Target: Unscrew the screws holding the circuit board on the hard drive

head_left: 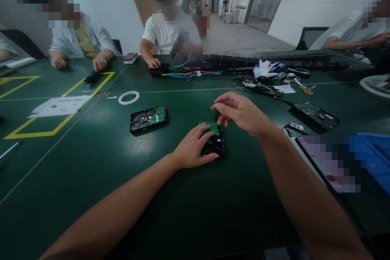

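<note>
A hard drive lies on the green table in front of me, its green circuit board facing up. My left hand spans it from the left, fingers spread over the board and thumb along the near end, holding it against the table. Just above the drive's far right corner is my right hand, its fingers curled and thumb drawn in toward them. A small dark, blurred shape shows below those fingertips; I cannot make out what it is.
A second hard drive lies to the left, below a white tape roll. To the right are another hard drive, a pixelated device and a blue bin. Cable bundles and white gloves lie farther back. Co-workers sit opposite.
</note>
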Motion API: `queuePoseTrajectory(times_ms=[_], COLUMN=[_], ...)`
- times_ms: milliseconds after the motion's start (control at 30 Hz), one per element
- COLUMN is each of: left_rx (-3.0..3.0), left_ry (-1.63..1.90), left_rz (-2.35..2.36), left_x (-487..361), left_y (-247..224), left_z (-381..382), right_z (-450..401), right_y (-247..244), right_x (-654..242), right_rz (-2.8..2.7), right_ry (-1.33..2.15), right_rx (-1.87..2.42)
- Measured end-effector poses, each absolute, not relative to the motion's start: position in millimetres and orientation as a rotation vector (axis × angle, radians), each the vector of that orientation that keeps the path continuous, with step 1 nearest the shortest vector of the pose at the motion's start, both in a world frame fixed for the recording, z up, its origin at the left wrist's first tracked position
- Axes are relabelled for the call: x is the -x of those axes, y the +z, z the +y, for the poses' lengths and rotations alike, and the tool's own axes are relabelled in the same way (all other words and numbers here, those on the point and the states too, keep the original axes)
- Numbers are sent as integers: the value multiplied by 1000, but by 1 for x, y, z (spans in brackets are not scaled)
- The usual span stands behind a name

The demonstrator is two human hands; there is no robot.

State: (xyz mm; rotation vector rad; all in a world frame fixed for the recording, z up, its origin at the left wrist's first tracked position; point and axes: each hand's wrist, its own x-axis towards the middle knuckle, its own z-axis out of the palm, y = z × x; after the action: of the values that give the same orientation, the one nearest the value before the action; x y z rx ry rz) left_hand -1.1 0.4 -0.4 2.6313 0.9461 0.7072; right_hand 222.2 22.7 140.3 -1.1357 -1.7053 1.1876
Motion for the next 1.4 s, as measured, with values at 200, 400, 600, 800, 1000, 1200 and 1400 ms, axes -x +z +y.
queuePoseTrajectory(times_ms=[200, 400, 600, 800, 1000, 1200, 1400], left_rx=[-2635, -2649, -2646, -2651, -2643, -2644, -2666], left_ry=[708, 719, 722, 728, 737, 742, 723], left_rz=[952, 943, 941, 939, 939, 935, 938], left_x=[1, 1, 1, 1, 0, 0, 1], left_y=[-1, -2, -2, -2, -2, -1, -1], left_z=[0, 1, 1, 1, 1, 1, 1], right_z=[24, 27, 25, 29, 30, 27, 27], right_y=[141, 140, 139, 135, 134, 137, 135], right_x=[-224, -224, -220, -223, -224, -223, -222], right_rz=[-1768, -1737, -1604, -1664, -1760, -1708, -1672], right_ry=[1189, 1084, 1224, 1166, 1016, 1034, 1073], right_rx=[1142, 1197, 1194, 1160, 1151, 1218, 1208])
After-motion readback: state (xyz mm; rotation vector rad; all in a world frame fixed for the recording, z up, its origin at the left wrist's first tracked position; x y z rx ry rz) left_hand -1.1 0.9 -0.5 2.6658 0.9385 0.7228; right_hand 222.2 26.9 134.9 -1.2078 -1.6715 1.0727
